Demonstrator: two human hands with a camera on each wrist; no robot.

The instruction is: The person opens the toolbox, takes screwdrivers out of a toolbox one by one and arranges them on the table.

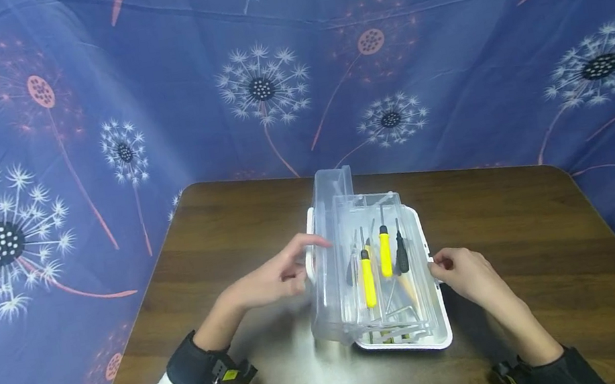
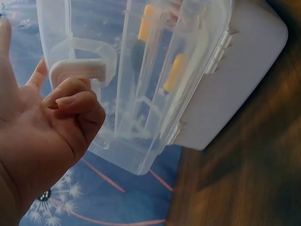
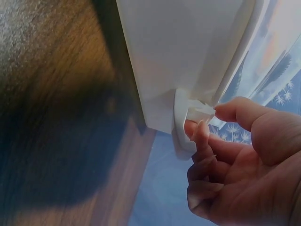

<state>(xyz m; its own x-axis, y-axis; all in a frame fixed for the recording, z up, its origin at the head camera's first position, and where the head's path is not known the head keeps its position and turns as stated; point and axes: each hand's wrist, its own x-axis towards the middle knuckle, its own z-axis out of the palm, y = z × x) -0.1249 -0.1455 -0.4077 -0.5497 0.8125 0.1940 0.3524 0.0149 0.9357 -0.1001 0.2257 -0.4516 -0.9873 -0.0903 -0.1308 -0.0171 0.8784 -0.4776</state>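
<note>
A toolbox with a white base [image 1: 440, 328] stands on the table, its clear lid [image 1: 326, 310] swung up on the left side. My left hand [image 1: 273, 278] is at the lid, index finger stretched over the clear plastic. In the left wrist view, its other fingers curl at the white carry handle [image 2: 77, 69]. On the opposite side, my right hand [image 1: 467, 270] pinches the white latch [image 3: 181, 125] between thumb and fingers. Inside lie two yellow-and-black screwdrivers [image 1: 387, 260], a black-handled screwdriver [image 1: 401, 254] and a bent metal hex key [image 1: 401, 311].
The brown wooden table [image 1: 529, 217] runs out on both sides of the box. Behind it hangs a blue cloth [image 1: 179, 105] with a dandelion print. A black wrist strap [image 1: 196, 364] with a camera sits on the left forearm, another on the right.
</note>
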